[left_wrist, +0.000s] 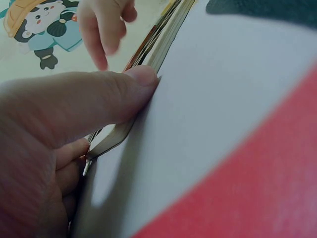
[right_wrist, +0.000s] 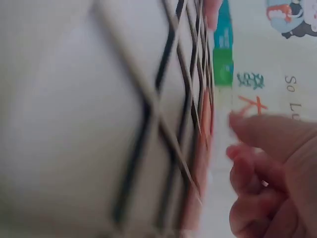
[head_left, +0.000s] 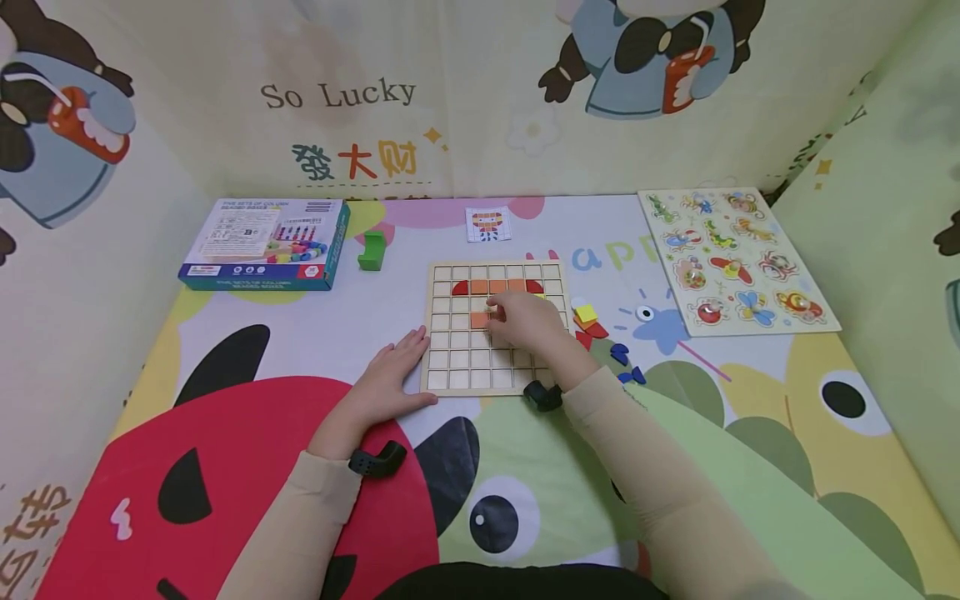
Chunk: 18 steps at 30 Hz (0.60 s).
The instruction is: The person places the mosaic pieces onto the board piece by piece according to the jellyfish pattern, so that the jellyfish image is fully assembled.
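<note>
A wooden grid board (head_left: pixel 448 381) lies on the table with red semicircle-like pieces (head_left: pixel 460 288) and orange squares (head_left: pixel 478 287) in its top row. Another orange square (head_left: pixel 478 320) sits lower down. My left hand (head_left: pixel 386 379) rests at the board's lower left corner, fingers along the left edge and thumb (left_wrist: pixel 141 77) against the near side. Over the board's middle is my right hand (head_left: pixel 525 321), thumb and fingers bent close together. In the right wrist view its fingers (right_wrist: pixel 247 213) are curled and blurred; I cannot tell whether a piece is between the tips.
Loose yellow (head_left: pixel 586 313), red (head_left: pixel 597 330) and blue pieces (head_left: pixel 619 354) lie right of the board. Behind it are a picture card (head_left: pixel 488 224) and a green block (head_left: pixel 372 251). A box (head_left: pixel 262 243) stands back left, an insect puzzle board (head_left: pixel 738 262) back right.
</note>
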Motion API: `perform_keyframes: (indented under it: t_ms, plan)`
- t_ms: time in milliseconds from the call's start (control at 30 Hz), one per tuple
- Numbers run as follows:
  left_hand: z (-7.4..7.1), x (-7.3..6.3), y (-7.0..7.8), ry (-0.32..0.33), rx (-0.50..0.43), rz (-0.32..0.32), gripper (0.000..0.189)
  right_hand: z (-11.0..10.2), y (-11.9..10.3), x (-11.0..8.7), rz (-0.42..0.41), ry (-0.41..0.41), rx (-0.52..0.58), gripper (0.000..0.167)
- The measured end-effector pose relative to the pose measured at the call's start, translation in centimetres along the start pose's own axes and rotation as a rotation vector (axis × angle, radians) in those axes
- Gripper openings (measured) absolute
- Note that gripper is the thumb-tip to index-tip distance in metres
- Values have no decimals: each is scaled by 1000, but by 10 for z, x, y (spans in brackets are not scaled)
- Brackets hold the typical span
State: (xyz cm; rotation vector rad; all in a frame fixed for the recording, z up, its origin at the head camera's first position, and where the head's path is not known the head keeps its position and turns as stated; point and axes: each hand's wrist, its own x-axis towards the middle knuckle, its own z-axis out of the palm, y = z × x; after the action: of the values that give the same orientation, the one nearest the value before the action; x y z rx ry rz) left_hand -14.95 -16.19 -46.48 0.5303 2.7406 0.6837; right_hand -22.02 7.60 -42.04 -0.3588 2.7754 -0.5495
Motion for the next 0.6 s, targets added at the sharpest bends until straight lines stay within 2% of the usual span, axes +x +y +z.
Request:
perform_keyframes:
  t_ms: [133,300,467,600]
  plan:
    - [0,0,0,2,-4,2,98,-22,15,-15,50,32,76,40]
    - [-2,0,2,3,-3,0,98,-44,51,-39,109,68,107,39]
    - [-2,-1,3,1,-4,-12,98,-43,81,-59,151,32,62,35]
    - [-2,-1,4,5,-1,-13,98,-36,96,-70,147,-21,54,32]
